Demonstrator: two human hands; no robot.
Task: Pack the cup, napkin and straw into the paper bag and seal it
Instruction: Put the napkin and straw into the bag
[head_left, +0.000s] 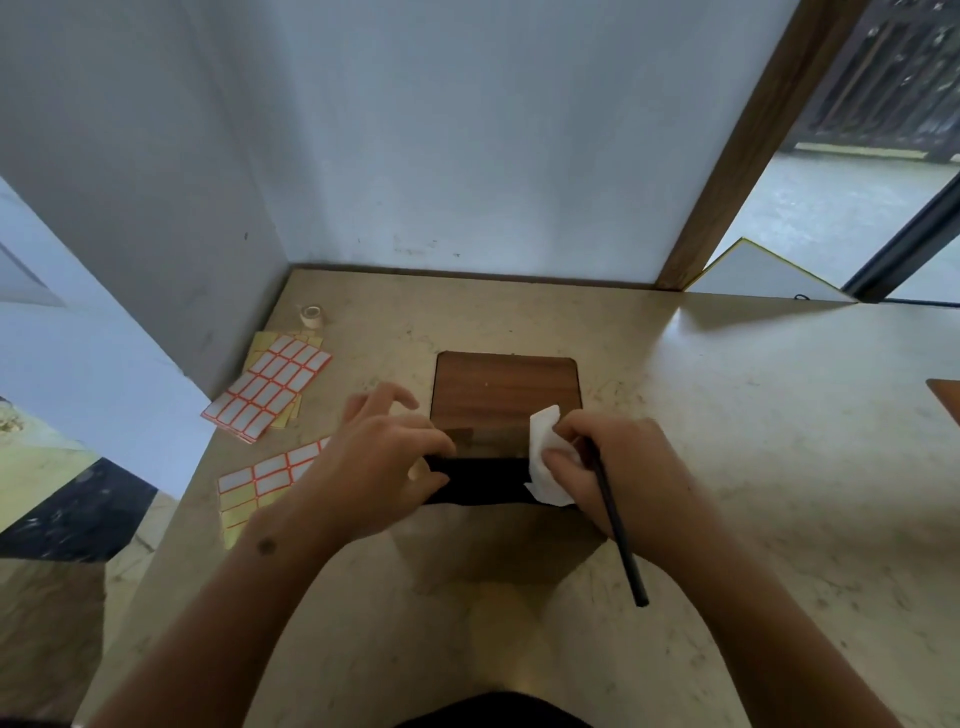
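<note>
Both hands are working at the mouth of the bag (475, 480), which is standing on the worktop (753, 415) close to the person and showing as a dark opening seen from above; its paper sides are mostly hidden by the hands. The left hand (379, 467) is holding the bag's left rim, thumb and curled fingers closed on the edge in a firm grip, the index finger blurred and lifted above it. The right hand (618, 467) is pinching the napkin (545, 457) and the straw (615, 525) together; the white napkin is hanging over the right side of the opening, while the black straw is slanting back toward the person, its free end sticking out past the wrist. The cup cannot be made out. A wooden inset (506, 389) is lying in the worktop just behind the bag. To the left, label sheets (270, 389) are lying fanned out, another sheet (265, 483) nearer the left forearm, and a tape roll (310, 314) is sitting by the wall.
</note>
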